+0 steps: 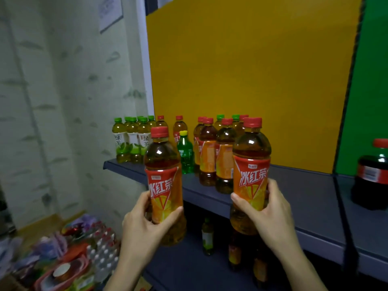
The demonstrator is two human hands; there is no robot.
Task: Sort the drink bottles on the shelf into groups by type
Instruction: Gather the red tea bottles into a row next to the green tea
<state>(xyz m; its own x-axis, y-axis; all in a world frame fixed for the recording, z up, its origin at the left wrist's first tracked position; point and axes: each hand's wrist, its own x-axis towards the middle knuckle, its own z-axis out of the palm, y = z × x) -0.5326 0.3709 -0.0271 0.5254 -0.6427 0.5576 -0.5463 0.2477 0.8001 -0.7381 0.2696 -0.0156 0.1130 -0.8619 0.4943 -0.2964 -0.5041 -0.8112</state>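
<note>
At lower centre, before dark grey shelf (304, 196): red-capped amber iced-tea plastic bottle (164, 185) gripped in left hand (144, 223), matching bottle (251, 171) in right hand (270, 213), fingers curled round labels. Mid-sort, likely carrying; next, standing both beside red-capped cluster (210, 152) at centre.

cola bottle (372, 173): cut by right edge | lower-shelf bottles (207, 236): labels unreadable

Upright and red-capped, the left-held tea bottle (163, 162) and right-held tea bottle (251, 156) are held before the shelf (304, 194), where green tea bottles (131, 141) cluster far left, more red-capped tea bottles (208, 152) stand mid-shelf, and a green soda bottle (185, 154) sits between
</note>
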